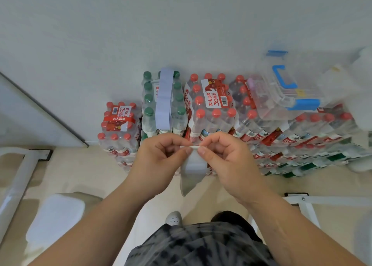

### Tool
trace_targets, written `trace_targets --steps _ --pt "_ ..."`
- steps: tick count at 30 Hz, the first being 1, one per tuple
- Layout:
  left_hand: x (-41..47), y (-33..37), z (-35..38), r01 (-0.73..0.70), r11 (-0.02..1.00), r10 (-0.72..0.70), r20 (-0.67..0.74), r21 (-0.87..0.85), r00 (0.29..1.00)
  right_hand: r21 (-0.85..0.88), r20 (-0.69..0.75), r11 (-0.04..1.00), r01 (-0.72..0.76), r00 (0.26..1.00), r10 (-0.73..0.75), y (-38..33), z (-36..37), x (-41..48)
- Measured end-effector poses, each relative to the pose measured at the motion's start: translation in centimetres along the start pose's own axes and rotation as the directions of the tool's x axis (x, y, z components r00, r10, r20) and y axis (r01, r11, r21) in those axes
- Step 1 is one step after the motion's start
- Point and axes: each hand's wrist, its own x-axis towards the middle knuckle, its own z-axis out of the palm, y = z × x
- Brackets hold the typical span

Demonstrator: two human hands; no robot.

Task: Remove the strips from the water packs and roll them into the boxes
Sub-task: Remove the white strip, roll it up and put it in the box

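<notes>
A pale strip [193, 166] hangs down between my hands in front of the stacked water packs. My left hand [161, 157] pinches its top edge from the left and my right hand [223, 159] pinches it from the right, fingertips almost meeting. Another pale strip [164, 98] lies across the top of the green-capped water pack [150, 104]. Red-capped packs [211, 104] stand beside it. A clear box [285, 92] with blue handles sits on top of the packs at the right.
More red-capped packs [118, 123] stand at the left against the white wall. A white table leg [306, 207] is at the lower right, a white frame [18, 183] at the lower left, and a pale cushion [56, 219] lies on the floor.
</notes>
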Motion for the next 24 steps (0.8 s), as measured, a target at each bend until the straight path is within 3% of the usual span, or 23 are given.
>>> trace_targets --steps 5,17,24 --pt "0.3 -0.1 -0.2 -0.058 0.998 0.058 0.002 0.019 0.998 0.036 0.054 0.999 -0.013 0.998 0.011 -0.5 -0.6 0.4" --pt "1.9 1.3 1.7 0.033 0.999 -0.031 0.084 -0.015 0.996 0.112 0.055 0.99 -0.091 0.995 0.085 -0.9 -3.3 1.9" --pt "2.5 2.0 3.1 0.038 0.999 -0.038 0.014 0.015 0.999 0.087 0.033 0.994 -0.067 0.997 0.064 -1.1 -4.1 2.8"
